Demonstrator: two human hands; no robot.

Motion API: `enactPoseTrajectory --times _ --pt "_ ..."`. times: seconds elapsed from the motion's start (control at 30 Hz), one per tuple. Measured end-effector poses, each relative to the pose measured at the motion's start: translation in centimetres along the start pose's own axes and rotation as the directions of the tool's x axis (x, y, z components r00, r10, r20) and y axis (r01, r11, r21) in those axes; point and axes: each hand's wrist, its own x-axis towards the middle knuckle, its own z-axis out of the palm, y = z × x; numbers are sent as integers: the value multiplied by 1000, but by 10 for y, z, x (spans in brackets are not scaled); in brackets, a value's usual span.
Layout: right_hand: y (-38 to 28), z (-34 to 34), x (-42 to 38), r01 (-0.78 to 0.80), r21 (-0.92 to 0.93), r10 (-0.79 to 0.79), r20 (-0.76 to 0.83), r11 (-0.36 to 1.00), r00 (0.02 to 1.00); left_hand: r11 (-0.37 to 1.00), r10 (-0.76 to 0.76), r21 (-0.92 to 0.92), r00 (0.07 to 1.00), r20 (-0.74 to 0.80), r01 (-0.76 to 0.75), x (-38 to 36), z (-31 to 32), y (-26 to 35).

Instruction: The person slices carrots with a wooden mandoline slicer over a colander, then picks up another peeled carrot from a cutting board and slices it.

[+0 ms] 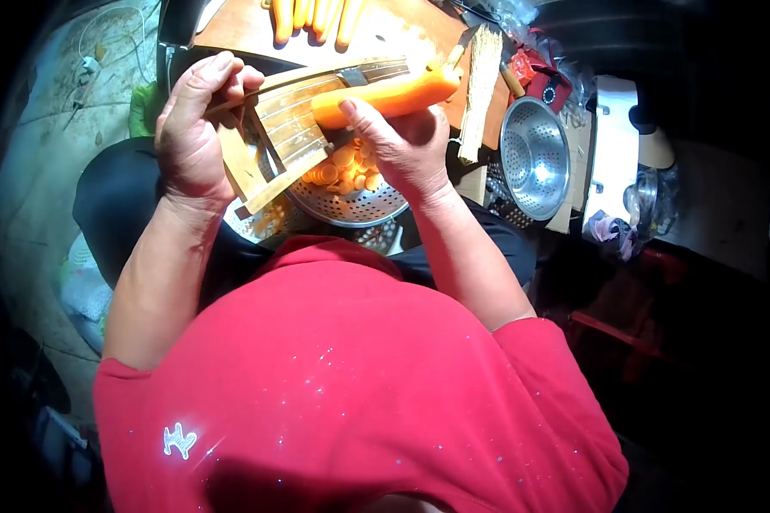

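My left hand grips the left end of a wooden slicer board with a metal blade, held tilted over a perforated metal bowl. My right hand holds a peeled orange carrot lying lengthwise on the slicer's upper face. Round carrot slices lie in the bowl beneath the slicer. My red shirt fills the lower part of the view.
Several whole peeled carrots lie on a wooden board at the top. A second, empty metal colander stands at the right beside a wooden stick. White containers and clutter lie farther right; bare floor is at the left.
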Motion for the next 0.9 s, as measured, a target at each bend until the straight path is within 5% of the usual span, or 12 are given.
enactPoseTrajectory --times 0.03,0.1,0.13,0.17,0.23,0.33,0.43,0.47,0.6,0.77,0.83,0.9 --pt "6 -5 2 0 3 0 -5 1000 1000 1000 8 5 1000 11 -8 -1 0 -1" --pt "25 -24 21 -256 -36 251 -100 966 963 1000 21 7 1000 23 -21 -1 0 1" --pt "44 -36 30 -294 -269 236 -230 917 944 1000 9 13 1000 19 -9 -1 1 1" --pt "76 -53 40 -415 -225 336 -319 881 886 1000 -4 17 1000 15 4 -1 1 2" --pt "76 -54 43 -357 -224 265 -355 907 896 1000 8 17 1000 18 -8 0 1 1" --pt "26 -26 25 -336 -69 323 -148 939 935 1000 11 5 1000 18 -11 1 0 0" --pt "7 4 -1 -42 46 45 -44 998 998 1000 8 -23 1000 21 -7 0 0 -1" --pt "4 -1 2 -128 9 128 -6 992 992 999 11 -43 1000 22 -10 0 0 -1" --pt "82 -54 40 -471 -265 396 -291 842 871 999 25 -23 998 58 -23 -1 1 0" --pt "19 -21 24 -377 -146 357 -144 915 923 999 32 -2 999 33 -32 -1 1 0" --pt "1 3 2 -165 0 165 1 986 986 999 30 16 999 31 -31 -1 0 -1" --pt "9 0 1 -91 -179 92 -2 980 996 999 41 -5 996 73 -41 -2 -1 -1"
